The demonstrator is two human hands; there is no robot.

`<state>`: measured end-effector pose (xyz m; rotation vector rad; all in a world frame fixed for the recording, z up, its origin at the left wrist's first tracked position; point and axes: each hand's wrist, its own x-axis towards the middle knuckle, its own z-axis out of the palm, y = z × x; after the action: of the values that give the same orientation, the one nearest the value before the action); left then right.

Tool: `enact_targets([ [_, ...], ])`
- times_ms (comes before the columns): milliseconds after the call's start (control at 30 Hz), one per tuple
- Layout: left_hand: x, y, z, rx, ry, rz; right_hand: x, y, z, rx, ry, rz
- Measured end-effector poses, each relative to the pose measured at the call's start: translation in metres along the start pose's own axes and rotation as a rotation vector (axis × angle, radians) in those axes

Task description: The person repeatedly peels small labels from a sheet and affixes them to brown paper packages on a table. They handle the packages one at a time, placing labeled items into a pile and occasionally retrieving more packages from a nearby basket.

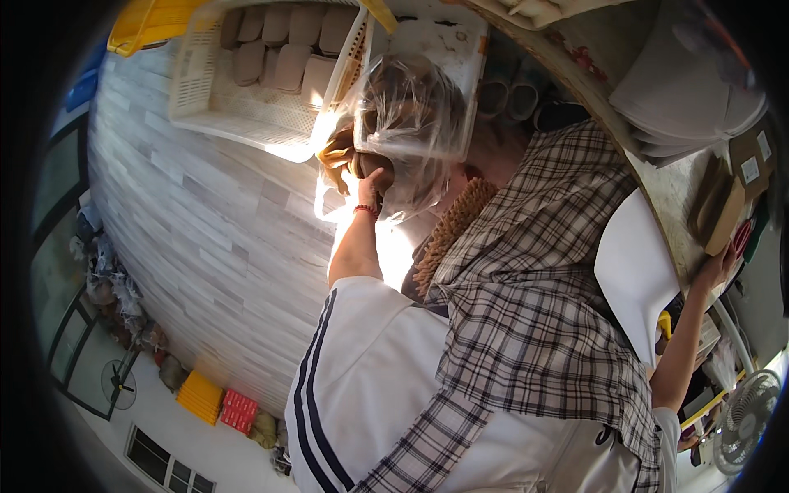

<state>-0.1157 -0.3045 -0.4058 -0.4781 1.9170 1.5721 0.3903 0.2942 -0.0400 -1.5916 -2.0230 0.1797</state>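
Observation:
My left hand (376, 182) reaches to the mouth of a clear plastic bag (415, 107), its fingers closed on a dark brown piece (378, 167) whose kind I cannot make out. Crumpled tan material (337, 156) lies beside those fingers, partly washed out by sunlight. Dark items show dimly through the bag. Far to the right, my right hand (717, 267) is at the table's edge, its fingers stretched out by the end of a long brown block (725, 215). Red scissor handles (742, 237) lie close to those fingertips.
A white plastic crate (238, 135) with several rounded brown pads stands at upper left, by a yellow crate (152, 25). White sheets (690, 90) are stacked on the table at right; another white sheet (637, 263) hangs over its edge. A checked apron (526, 329) covers my lap.

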Motion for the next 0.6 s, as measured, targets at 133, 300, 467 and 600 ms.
enact_targets([
  [133,-0.010,0.011,0.022,0.287,0.131,-0.001,0.007,0.017,0.004,-0.092,0.021,-0.027],
  [300,0.021,-0.011,0.007,0.275,0.208,-0.115,0.009,0.009,0.007,-0.129,0.019,-0.028],
  [467,0.038,-0.020,-0.041,0.003,-0.075,-0.300,0.002,-0.008,0.017,-0.060,-0.003,0.004],
  [600,0.009,0.007,-0.047,-0.042,0.058,-0.205,0.000,-0.003,0.021,-0.093,0.018,-0.036],
])
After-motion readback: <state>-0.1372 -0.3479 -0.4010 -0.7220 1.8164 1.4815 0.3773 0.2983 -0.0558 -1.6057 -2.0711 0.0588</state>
